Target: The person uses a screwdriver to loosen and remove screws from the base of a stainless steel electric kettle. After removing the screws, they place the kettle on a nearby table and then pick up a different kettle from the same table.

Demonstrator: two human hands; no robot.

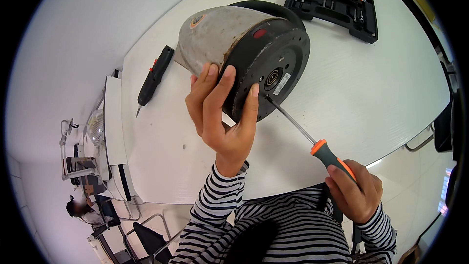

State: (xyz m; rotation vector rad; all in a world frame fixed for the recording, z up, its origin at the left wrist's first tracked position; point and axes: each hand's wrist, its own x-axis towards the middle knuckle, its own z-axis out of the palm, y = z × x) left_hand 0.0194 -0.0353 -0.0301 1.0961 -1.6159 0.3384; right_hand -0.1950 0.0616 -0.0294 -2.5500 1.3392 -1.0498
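An electric kettle [220, 24] with a worn grey metal body and black handle lies on its side on the white table. Its round black base [278, 54] faces me, with a ring connector in the middle and several screw holes. My left hand [224, 112] grips the base's lower left rim, fingers on the side and thumb on the underside. In my right hand [355, 190] is a screwdriver [298, 127] with a green and orange handle. Its tip sits at a hole just below the connector; whether it engages a screw is too small to tell.
A black cordless electric screwdriver [154, 78] lies left of the kettle. At the far right of the white table [381, 93] stands an open black tool case [337, 5] with bits and an orange-handled tool. Chairs and a seated person [88, 211] are at the lower left.
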